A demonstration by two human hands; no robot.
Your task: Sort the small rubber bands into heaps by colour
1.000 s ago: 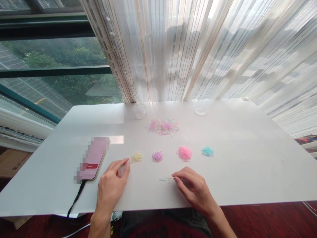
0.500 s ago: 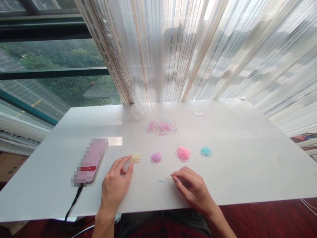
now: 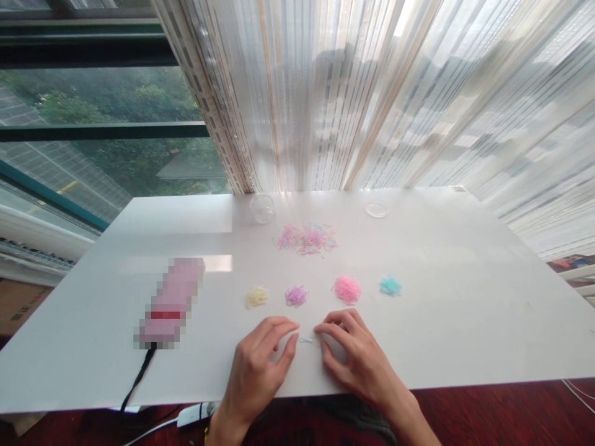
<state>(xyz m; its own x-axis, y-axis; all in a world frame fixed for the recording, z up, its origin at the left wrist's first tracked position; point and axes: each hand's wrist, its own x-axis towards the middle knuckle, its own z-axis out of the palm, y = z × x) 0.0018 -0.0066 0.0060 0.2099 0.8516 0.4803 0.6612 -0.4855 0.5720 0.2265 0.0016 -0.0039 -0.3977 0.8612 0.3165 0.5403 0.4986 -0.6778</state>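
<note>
A light blue loop, like a small elastic band (image 3: 305, 339), lies on the white table between my two hands. My left hand (image 3: 261, 354) is just left of it, thumb and index fingertip apart, holding nothing. My right hand (image 3: 356, 348) rests on its right side, index fingertip down near a faint pale band, thumb spread away. Beyond my hands sit small sorted piles of bands: yellow (image 3: 257, 297), purple (image 3: 296, 296), pink (image 3: 348, 290) and turquoise (image 3: 390, 285). Farther back spreads a mixed-colour heap of bands (image 3: 307, 238).
At the far edge stand a clear round container (image 3: 263, 209) and a clear lid (image 3: 376, 209). A phone (image 3: 171, 297), blurred out, lies at the left with a black cable (image 3: 138, 378). A striped curtain (image 3: 302, 93) hangs behind the table (image 3: 465, 297).
My left hand has moved right and nearer, from the yellow pile to beside the light blue band. My right hand's thumb and index finger have parted.
</note>
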